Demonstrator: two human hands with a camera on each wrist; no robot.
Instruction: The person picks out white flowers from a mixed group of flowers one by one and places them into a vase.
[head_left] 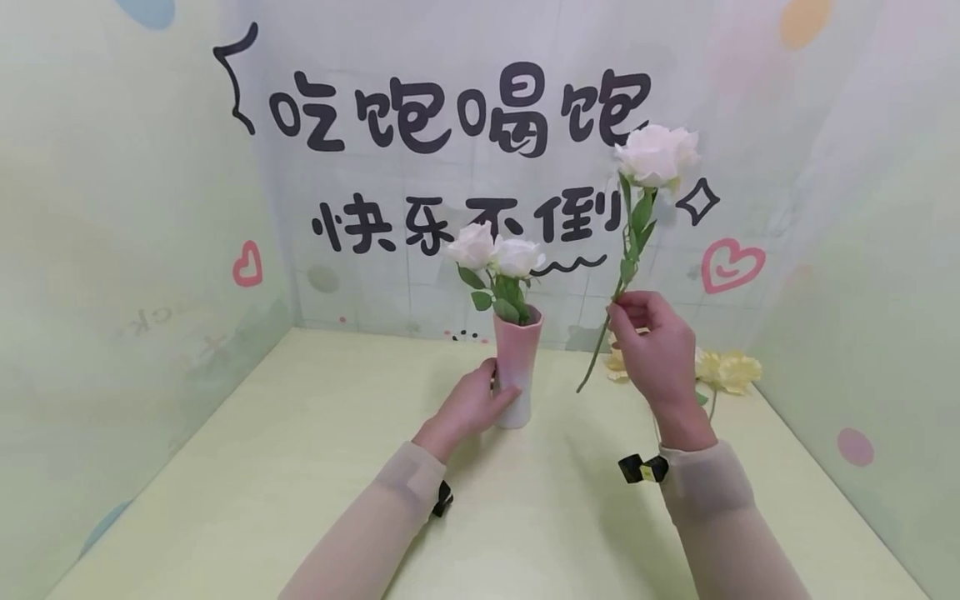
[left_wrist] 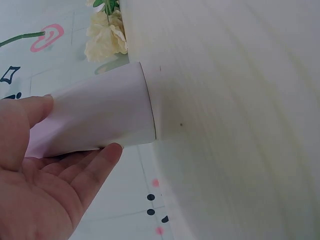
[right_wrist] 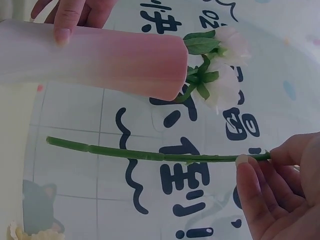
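A tall pink-to-white vase (head_left: 517, 358) stands upright on the table. Two pale roses (head_left: 517, 257) with green leaves rise from its mouth. My left hand (head_left: 468, 404) holds the vase low on its side, thumb on one face and fingers on the other, as the left wrist view shows (left_wrist: 50, 170). To the right, my right hand (head_left: 658, 354) pinches the stem of another pale rose (head_left: 656, 157) between thumb and fingers. Its bloom is raised above the vase. The bare lower stem (right_wrist: 125, 153) points down toward the table, apart from the vase.
Yellow flowers (head_left: 727, 371) lie on the table behind and beside my right hand, partly hidden by it. The pale table (head_left: 247, 467) is bounded by printed walls at left, right and back. Black lettering and a pink heart (head_left: 733, 267) mark the back wall.
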